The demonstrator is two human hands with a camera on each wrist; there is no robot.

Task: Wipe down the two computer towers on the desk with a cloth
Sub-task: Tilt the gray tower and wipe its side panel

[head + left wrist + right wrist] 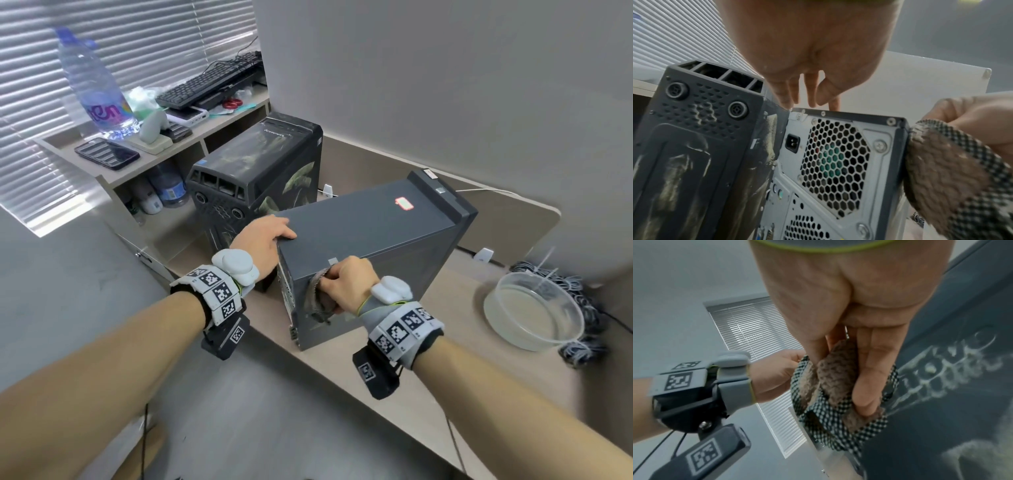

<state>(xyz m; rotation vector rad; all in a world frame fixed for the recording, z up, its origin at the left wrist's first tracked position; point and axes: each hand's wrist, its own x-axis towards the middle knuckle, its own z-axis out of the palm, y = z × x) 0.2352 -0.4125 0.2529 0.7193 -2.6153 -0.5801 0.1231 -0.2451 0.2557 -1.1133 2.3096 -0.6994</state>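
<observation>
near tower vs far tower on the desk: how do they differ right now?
The near tower is plain grey; the far tower is black with a moulded, vented face. The near tower shows its metal rear panel toward the person; the far tower shows that vented plastic face. The left hand rests on the near tower and the right hand presses the cloth to its side; the far tower is untouched. Both stand upright and show dusty smears.

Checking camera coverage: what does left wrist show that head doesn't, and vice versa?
Left wrist only: the grey tower's rear panel with power socket and honeycomb fan grille.
Head only: the water basin, the shelf with bottle and keyboard, and the grey tower's top sticker.
Both: the left hand resting on the tower's top edge, the right hand gripping the cloth on its side, and the black tower.
</observation>
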